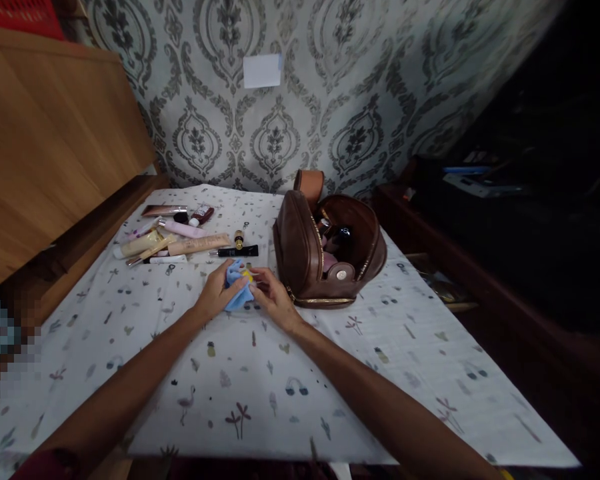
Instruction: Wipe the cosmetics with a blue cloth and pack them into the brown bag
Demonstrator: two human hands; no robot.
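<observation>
Both my hands meet over the middle of the table. My left hand (219,290) is closed on a light blue cloth (238,293), which is wrapped round a small yellow item (247,274). My right hand (274,297) pinches that yellow item from the right side. Just right of my hands stands an open brown leather cosmetic bag (300,250) with several items inside, among them a round compact (341,271).
Several cosmetic tubes and bottles (180,243) lie at the far left of the patterned white tablecloth (260,387). A wooden headboard (50,133) rises at left. Patterned wallpaper with a white note (263,70) is behind. Dark furniture (505,220) stands at right.
</observation>
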